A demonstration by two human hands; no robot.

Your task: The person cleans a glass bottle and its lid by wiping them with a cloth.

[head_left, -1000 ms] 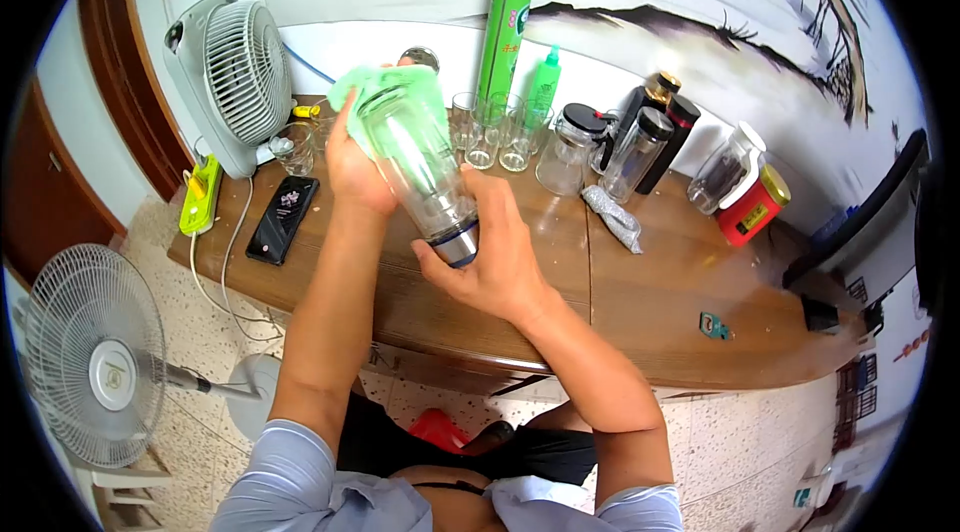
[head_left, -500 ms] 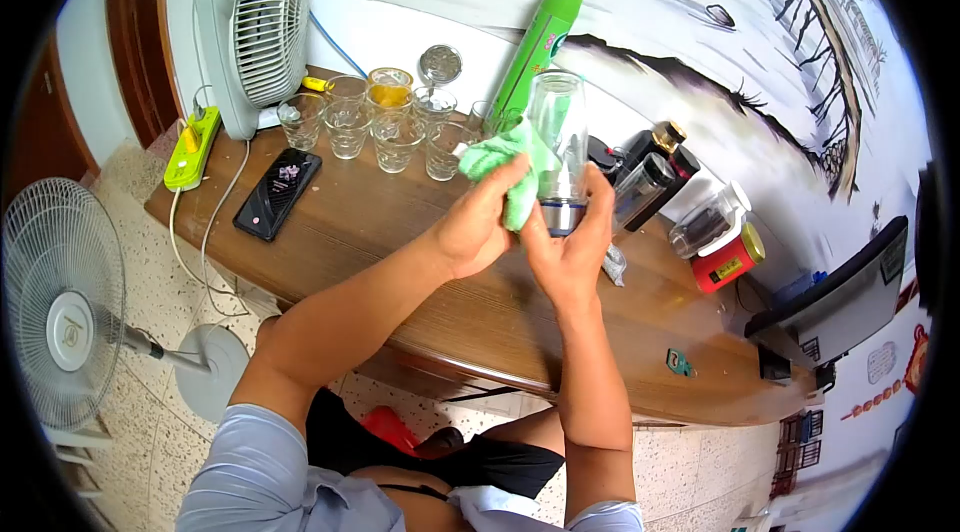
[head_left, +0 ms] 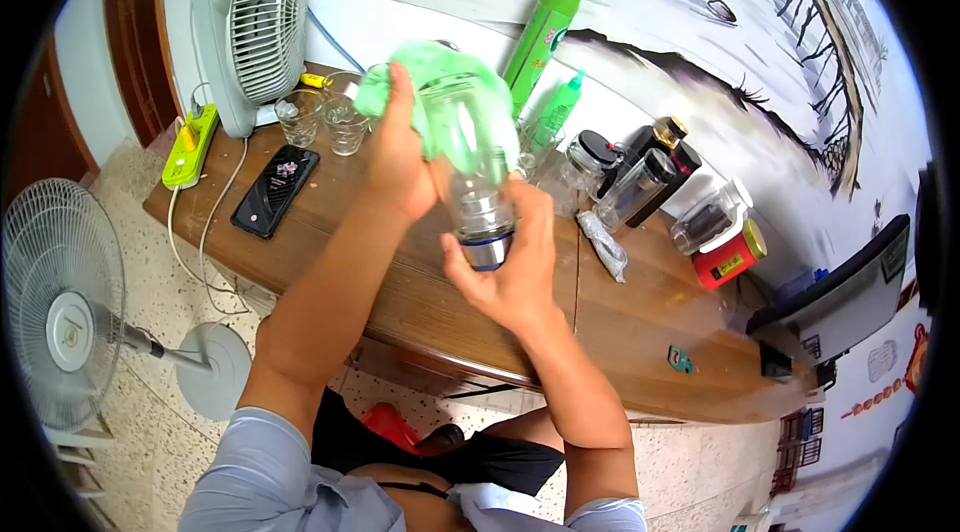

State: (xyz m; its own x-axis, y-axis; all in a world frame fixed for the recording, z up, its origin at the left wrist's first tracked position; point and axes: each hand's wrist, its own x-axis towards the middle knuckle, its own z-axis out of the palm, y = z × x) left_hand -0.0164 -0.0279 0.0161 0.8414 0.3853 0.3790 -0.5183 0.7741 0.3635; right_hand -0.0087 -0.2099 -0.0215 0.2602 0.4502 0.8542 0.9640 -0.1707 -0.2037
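A clear glass bottle (head_left: 472, 162) with a silver and dark-blue base is held tilted above the wooden table. My right hand (head_left: 515, 257) is closed around its base end. My left hand (head_left: 402, 157) holds a light green cloth (head_left: 425, 97), which is spread behind and against the upper part of the bottle. Part of the cloth shows through the glass. The left hand's fingers are partly hidden behind the cloth and bottle.
On the wooden table (head_left: 640, 332) are glasses (head_left: 346, 124), a phone (head_left: 276, 190), a lidded jar (head_left: 580, 172), a green spray can (head_left: 543, 47), a grey wrapped item (head_left: 602, 245) and a red tin (head_left: 729, 254). A box fan (head_left: 265, 27) stands at the left.
Since half a second ago, both hands and the bottle have moved left. The cloth, bunched beside the bottle then, is now spread behind its upper part. The bottle now leans left.
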